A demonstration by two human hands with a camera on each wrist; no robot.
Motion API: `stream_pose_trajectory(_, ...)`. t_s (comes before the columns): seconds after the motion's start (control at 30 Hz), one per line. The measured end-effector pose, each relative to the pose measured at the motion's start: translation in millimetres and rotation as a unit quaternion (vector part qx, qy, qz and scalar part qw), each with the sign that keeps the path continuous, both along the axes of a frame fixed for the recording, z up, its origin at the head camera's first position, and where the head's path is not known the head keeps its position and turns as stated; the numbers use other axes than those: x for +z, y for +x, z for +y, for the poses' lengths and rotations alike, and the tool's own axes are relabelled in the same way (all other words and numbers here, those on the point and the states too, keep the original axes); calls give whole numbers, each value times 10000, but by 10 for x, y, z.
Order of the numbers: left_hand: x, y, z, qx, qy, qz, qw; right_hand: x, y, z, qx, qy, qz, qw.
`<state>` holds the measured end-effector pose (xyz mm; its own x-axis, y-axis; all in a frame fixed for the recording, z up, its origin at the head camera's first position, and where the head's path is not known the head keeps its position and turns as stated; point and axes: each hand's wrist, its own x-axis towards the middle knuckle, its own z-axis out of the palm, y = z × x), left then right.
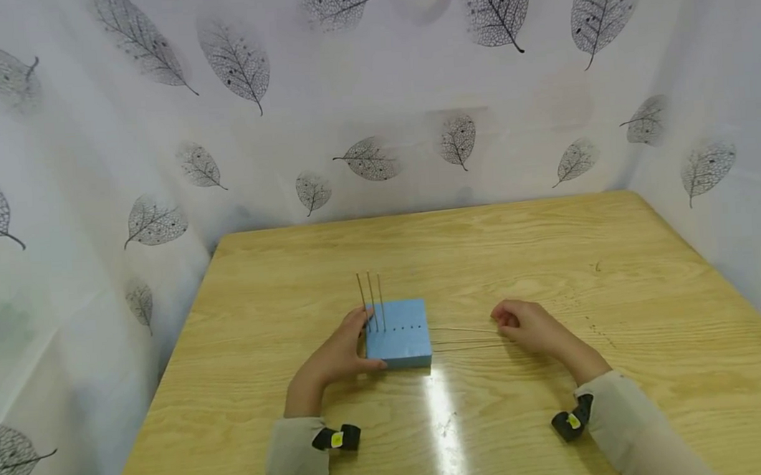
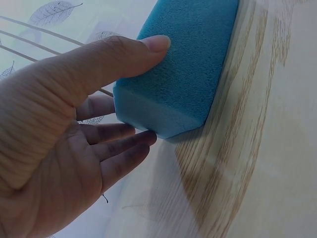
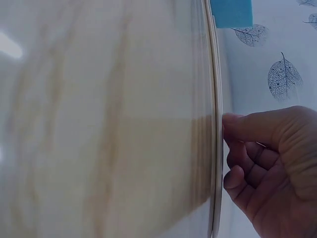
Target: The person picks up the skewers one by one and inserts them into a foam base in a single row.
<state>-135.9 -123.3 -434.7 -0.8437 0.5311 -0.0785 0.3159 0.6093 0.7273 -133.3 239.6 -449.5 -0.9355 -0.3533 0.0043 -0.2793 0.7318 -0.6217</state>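
Note:
A blue foam block (image 1: 402, 344) sits on the table, with a row of small holes across its top. Several thin sticks are near it: three upright sticks (image 1: 371, 295) stand in the holes at its left end, leaning slightly. My left hand (image 1: 338, 351) grips the block's left end, thumb on the front face and index finger at the back corner. In the left wrist view the thumb presses the foam block (image 2: 183, 59). To the right lie loose thin sticks (image 1: 466, 341). My right hand (image 1: 530, 324) pinches one stick between thumb and forefinger at the table surface.
The wooden table (image 1: 485, 261) has a glossy surface with a bright reflection in front of the block. A pale curtain (image 1: 398, 86) with leaf prints hangs behind and along both sides. Dark camera straps (image 1: 336, 438) are around both wrists.

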Motion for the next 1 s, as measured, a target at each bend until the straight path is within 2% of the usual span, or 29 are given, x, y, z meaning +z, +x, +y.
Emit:
stream_pose_trajectory(0.23, 8, 11, -4, 21, 47, -27, 10000, 7, 1, -33, 147, 35, -44, 9999)
stream_pose_trajectory(0.5, -1, 7, -5, -8, 85, -55, 9999, 5, 11, -47, 72, 190, 13, 9998)
stream_pose_trajectory(0.8, 10, 10, -6, 16, 2, -91, 10000, 104, 8, -54, 40, 360, 743, 9966)
stream_pose_trajectory(1.0, 11, 8, -10, -9, -14, -76, 10000, 164, 3, -58, 95, 245, 887, 9957)
